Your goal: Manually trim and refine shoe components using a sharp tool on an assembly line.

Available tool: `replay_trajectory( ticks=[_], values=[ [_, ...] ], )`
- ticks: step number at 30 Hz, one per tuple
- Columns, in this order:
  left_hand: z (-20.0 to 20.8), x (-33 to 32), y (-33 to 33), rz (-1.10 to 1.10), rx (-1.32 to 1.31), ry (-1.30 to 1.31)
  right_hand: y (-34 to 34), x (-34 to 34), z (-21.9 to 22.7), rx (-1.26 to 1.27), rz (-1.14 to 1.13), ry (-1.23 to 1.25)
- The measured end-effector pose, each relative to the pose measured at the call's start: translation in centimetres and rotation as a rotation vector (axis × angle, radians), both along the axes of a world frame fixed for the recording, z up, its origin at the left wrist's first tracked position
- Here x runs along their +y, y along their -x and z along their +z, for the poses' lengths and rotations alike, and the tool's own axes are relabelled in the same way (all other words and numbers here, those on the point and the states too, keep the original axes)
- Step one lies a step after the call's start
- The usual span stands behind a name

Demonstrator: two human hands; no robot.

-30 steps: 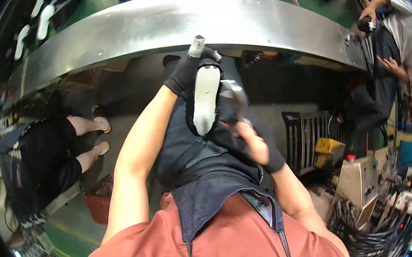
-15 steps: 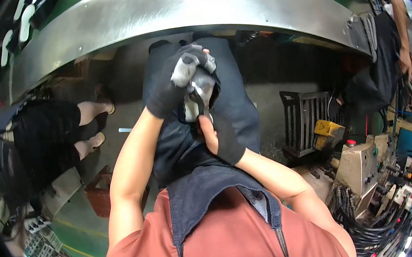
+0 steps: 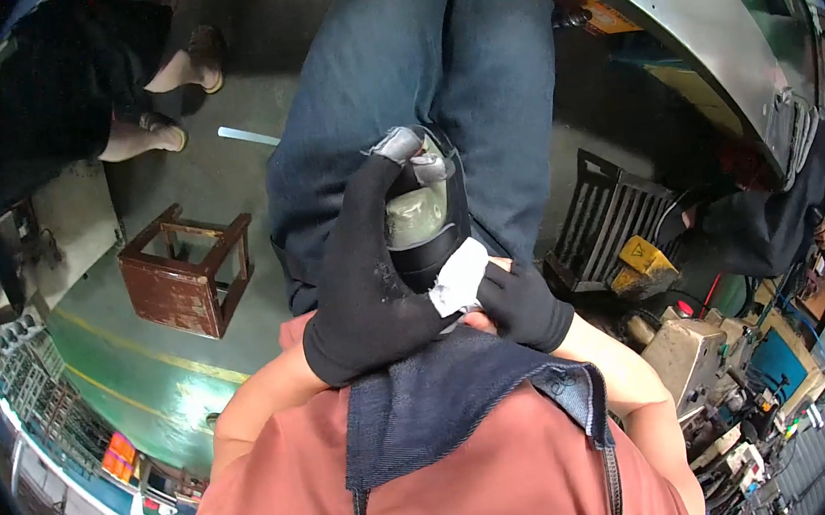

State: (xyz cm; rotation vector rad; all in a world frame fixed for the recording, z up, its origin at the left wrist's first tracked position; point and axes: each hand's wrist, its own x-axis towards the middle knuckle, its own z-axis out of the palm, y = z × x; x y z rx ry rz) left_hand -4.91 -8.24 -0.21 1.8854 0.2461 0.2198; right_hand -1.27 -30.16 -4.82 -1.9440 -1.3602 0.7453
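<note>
A black shoe (image 3: 454,196) with a pale greenish form inside, like a shoe last (image 3: 417,217), lies over my lap, close to my apron. Gloved in black, my left hand (image 3: 373,262) grips it from the left; grey tape wraps the fingertips curled over its far end. A white wrapping (image 3: 460,278), apparently around the left thumb, presses at the near end. There, my right hand (image 3: 518,302), in a black glove with bare fingertips, has its fingers bent in against the shoe. Whatever lies between those fingertips is hidden.
A brown wooden stool (image 3: 179,282) stands on the floor to the left. On the right are a dark slatted crate (image 3: 603,207), a yellow box (image 3: 643,268) and machinery with cables. A metal bench edge (image 3: 668,9) curves across the upper right. Other people sit at both sides.
My view has swung downward and turned left. Both hands have drawn the shoe nearer to my apron, and the right hand now sits at its near end.
</note>
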Motion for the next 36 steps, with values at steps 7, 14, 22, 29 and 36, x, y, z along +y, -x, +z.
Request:
replay_trajectory(
  ticks=[7,14,22,29,36],
  values=[
    [0.2,-0.9,-0.4,0.122,0.007,0.052,0.5,-0.1,-0.6,0.054,-0.063,-0.047],
    [-7.5,0.9,-0.4,-0.121,-0.174,0.465,0.3,-0.8,-2.4,-0.025,-0.11,-0.199],
    [-12.4,7.7,-11.0,-0.215,0.072,0.136,-11.3,5.7,8.3,0.704,-0.658,0.04],
    [-10.7,5.3,-9.0,-0.173,0.136,-0.223,-15.3,4.3,1.0,0.585,-0.699,0.197],
    [-12.4,1.6,-4.3,-0.108,0.145,-0.076,-16.9,1.1,-0.4,0.448,-0.398,0.308]
  ],
)
